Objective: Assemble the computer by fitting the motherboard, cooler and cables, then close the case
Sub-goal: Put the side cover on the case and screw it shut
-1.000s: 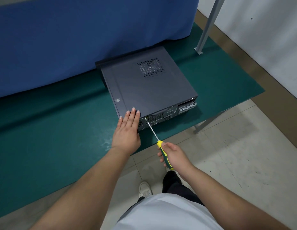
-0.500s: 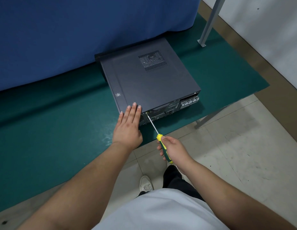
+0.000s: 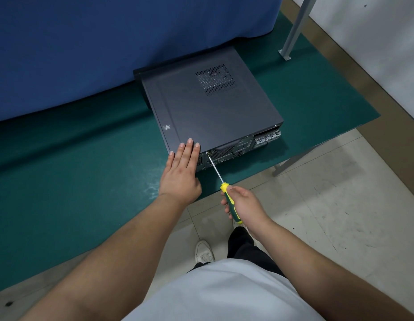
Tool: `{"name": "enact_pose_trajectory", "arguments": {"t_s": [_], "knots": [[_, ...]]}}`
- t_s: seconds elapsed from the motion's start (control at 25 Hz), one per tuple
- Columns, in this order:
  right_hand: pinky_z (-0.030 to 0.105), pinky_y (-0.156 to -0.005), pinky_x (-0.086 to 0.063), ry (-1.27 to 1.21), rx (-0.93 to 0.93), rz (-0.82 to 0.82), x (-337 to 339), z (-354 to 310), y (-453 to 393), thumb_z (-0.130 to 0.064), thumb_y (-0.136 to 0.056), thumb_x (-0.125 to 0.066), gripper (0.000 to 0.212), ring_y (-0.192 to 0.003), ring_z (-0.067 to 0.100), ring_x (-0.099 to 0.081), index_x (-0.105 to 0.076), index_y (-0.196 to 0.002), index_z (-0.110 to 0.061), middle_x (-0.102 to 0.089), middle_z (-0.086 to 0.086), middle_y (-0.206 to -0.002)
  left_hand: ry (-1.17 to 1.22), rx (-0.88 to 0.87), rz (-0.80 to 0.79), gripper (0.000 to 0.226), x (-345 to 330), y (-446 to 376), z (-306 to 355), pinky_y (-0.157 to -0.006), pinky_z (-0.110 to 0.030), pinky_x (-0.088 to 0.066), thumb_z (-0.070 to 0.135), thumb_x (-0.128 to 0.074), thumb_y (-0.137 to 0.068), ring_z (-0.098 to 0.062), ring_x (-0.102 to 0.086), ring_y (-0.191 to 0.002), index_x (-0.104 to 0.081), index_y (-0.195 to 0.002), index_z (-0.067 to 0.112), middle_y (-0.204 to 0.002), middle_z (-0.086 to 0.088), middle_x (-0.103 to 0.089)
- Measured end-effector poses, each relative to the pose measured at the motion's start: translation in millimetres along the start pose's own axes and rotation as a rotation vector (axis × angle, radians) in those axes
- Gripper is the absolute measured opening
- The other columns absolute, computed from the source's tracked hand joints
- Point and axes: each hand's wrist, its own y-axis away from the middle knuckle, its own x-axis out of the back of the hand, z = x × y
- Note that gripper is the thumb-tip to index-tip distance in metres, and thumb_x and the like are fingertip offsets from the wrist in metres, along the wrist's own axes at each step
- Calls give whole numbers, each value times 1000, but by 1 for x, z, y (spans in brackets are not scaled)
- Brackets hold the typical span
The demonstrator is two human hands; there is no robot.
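1. The dark grey computer case point(image 3: 208, 112) lies flat near the front edge of the green table mat point(image 3: 74, 170), side panel on.
2. My left hand point(image 3: 181, 172) presses flat, fingers straight, on the near corner of the panel.
3. My right hand point(image 3: 244, 205) grips a yellow-and-green screwdriver point(image 3: 226, 195), its tip at the rear panel point(image 3: 238, 150).
4. I judge the steel case heavy, rigid and smooth; bracing from above suits it.
5. A blue cloth point(image 3: 108, 42) hangs behind and a metal post point(image 3: 294, 28) stands well apart; nothing blocks the tool.

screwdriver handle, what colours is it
Yellow and green screwdriver handle, seen in the head view.
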Motion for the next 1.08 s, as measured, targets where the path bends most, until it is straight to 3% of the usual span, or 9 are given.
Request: {"name": "enact_pose_trajectory", "arguments": {"t_s": [0.2,0.28,0.4,0.48,0.64,0.8,0.88,1.0,1.08], "knots": [[27,-48,-46,-48,-20,15,-1,0,-2,-34,-106,-52,24,-56,12,-57,-69,-107,-17,-70,1,-77,4,1,-7,97,0,0,-1,-128,-43,6,25,-50,-89,-19,15,-158,11,-164,21,-171,1,17],[27,-46,-44,-168,-35,-2,-3,0,-1,-33,-100,-64,19,-56,14,-57,-63,-110,-17,-70,4,-79,6,1,-10,97,1,1,0,-128,-43,7,26,-51,-90,-19,16,-158,12,-164,21,-171,1,18],[25,-44,-42,-234,-60,-16,-4,1,0,-25,-90,-78,32,-57,13,-57,-59,-109,-8,-66,4,-79,4,1,-14,97,2,1,0,-128,-43,8,27,-51,-90,-19,17,-157,13,-163,21,-171,1,19],[23,-45,-43,-240,-92,-57,-1,0,0,-29,-95,-72,25,-56,12,-58,-64,-103,-7,-67,4,-74,2,2,-19,97,2,2,0,-128,-43,9,27,-51,-90,-19,17,-157,13,-163,21,-171,1,19],[23,-47,-43,-227,-161,-103,0,-6,1,-47,-104,-50,44,-53,12,-57,-72,-103,-9,-68,4,-74,22,4,-38,98,5,1,1,-127,-41,11,27,-52,-91,-18,17,-157,13,-163,22,-170,1,20],[23,-46,-44,-218,-88,-35,-8,-5,3,-41,-88,-78,36,-55,8,-56,-60,-103,-13,-61,1,-79,16,5,-57,100,8,0,1,-127,-40,12,26,-54,-90,-19,18,-157,15,-163,22,-170,1,22],[24,-46,-46,-254,-100,-64,-6,-4,4,-40,-91,-76,34,-56,9,-57,-61,-99,-11,-62,1,-74,14,12,-59,101,8,0,1,-127,-40,12,26,-54,-90,-19,19,-157,15,-163,22,-170,1,22],[23,-47,-46,-261,-172,-91,-1,-6,4,-49,-101,-56,45,-55,10,-56,-71,-103,-8,-65,1,-73,17,9,-64,101,8,0,1,-125,-40,14,27,-54,-90,-18,19,-157,16,-163,23,-170,2,22],[23,-46,-44,-254,-153,-84,-2,-6,3,-52,-97,-63,42,-56,10,-56,-69,-110,-13,-65,2,-80,20,10,-65,101,8,0,2,-125,-39,14,27,-54,-90,-18,19,-157,16,-163,23,-170,2,23]]}}
